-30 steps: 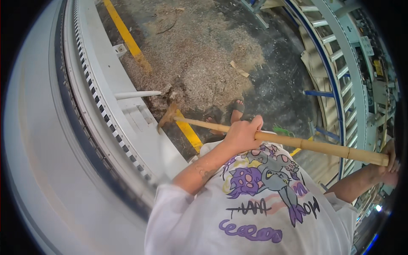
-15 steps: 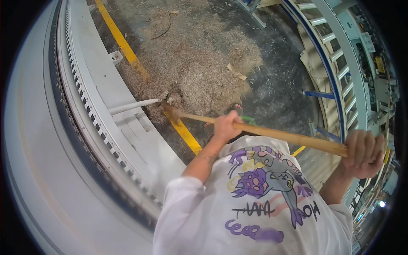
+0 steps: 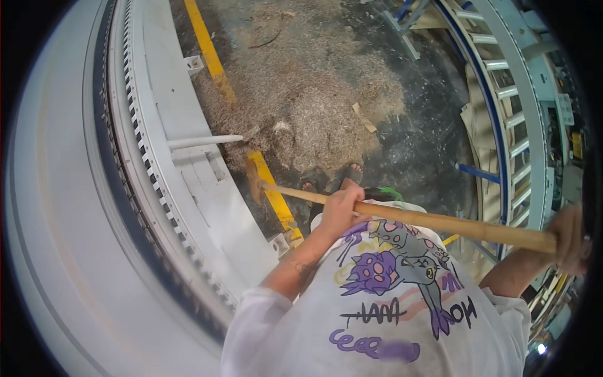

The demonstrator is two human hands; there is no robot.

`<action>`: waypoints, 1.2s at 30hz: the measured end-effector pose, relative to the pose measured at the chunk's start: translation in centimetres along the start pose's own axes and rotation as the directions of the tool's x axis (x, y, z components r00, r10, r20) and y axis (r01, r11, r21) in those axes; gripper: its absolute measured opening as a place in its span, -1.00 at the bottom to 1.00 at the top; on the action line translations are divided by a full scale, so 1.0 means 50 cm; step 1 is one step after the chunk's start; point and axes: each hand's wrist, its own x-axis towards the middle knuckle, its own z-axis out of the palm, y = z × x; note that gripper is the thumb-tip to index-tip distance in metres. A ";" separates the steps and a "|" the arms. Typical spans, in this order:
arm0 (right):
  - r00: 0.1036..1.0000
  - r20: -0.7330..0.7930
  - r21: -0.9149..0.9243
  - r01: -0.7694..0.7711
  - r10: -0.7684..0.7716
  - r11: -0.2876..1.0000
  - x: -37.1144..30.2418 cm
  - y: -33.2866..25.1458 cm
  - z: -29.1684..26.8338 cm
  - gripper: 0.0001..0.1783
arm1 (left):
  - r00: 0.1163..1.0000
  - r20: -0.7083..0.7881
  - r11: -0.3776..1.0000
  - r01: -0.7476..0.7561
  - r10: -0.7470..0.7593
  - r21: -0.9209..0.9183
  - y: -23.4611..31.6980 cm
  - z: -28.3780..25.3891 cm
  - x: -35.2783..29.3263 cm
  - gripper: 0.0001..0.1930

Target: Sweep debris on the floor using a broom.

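1. Here, the left hand (image 3: 342, 210) is closed around the pole (image 3: 452, 228), its fingers curled about the shaft in front of the shirt (image 3: 402, 301).
2. The right hand (image 3: 568, 242) is wrapped about the pole's thick end, close to the dark right rim of the view; its fingers look bent round the shaft, though they are blurred and dim.
3. The pole, of pale jointed bamboo, slants across the body, its thick end at the right and its thin end to the left, beyond the left hand.
4. At the thin end, a brown head (image 3: 254, 182) lies against the left edge of the yellow line (image 3: 276, 198); it is too blurred to tell its make.
5. Ahead of the feet (image 3: 353, 174), which wear dark sandals, a broad patch of tan bits (image 3: 326, 119) covers much of the dark floor (image 3: 433, 119).
6. A pale strip (image 3: 364, 118) lies on the right side of that patch.
7. At the left stands a large white machine (image 3: 229, 207); a white rod (image 3: 207, 141) juts from it toward the bits.
8. On the right, a roller rack (image 3: 515, 119) curves along the view, with a blue bar (image 3: 478, 173) beside it.
9. A bit of green (image 3: 391, 193) shows just beyond the pole.
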 end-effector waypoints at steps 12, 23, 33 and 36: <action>0.916 -0.268 -0.257 -0.367 0.299 0.894 -0.113 0.239 -0.061 -0.56 | 0.959 -0.184 0.950 0.248 -0.214 0.191 -0.280 -0.036 0.011 -0.75; 0.900 -0.427 -0.463 -0.130 -0.092 0.877 -0.173 -0.026 0.180 -0.62 | 0.978 0.207 1.000 -0.009 0.015 -0.027 -0.046 0.076 0.064 -0.66; 0.874 -0.393 -0.492 0.064 -0.287 0.868 -0.097 0.050 0.238 -0.67 | 0.962 0.267 0.994 0.025 -0.051 0.102 -0.001 -0.144 -0.070 -0.69; 0.911 -0.395 -0.432 -0.068 -0.120 0.900 -0.115 0.226 0.203 -0.71 | 0.954 0.232 0.977 0.161 -0.191 0.142 -0.112 -0.205 -0.109 -0.78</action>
